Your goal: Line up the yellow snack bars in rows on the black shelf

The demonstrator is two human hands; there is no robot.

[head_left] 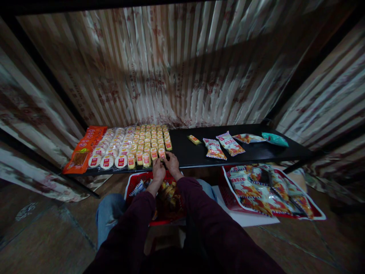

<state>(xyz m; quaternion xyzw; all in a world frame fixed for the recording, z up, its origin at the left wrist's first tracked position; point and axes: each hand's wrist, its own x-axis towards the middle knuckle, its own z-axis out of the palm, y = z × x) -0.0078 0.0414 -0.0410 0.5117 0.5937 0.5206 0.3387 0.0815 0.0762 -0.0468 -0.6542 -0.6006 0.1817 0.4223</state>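
Note:
Rows of small yellow wrapped cakes (146,159) with red labels stand on a black shelf (182,154). At the front right corner of these rows, my left hand (158,171) and my right hand (172,164) meet at one wrapped cake (162,153). Fingers of both hands are closed around its lower part, which they partly hide. Left of the yellow cakes are round white wrapped cakes (107,161) in rows. An orange snack bag (81,152) lies at the shelf's left end.
Right on the shelf lie a single yellow pack (194,139), white-and-red snack bags (230,144) and a green bag (275,139). Below are a red basket (167,222) between my knees and a red-and-white basket (316,207) full of bags. A striped curtain (159,76) hangs behind.

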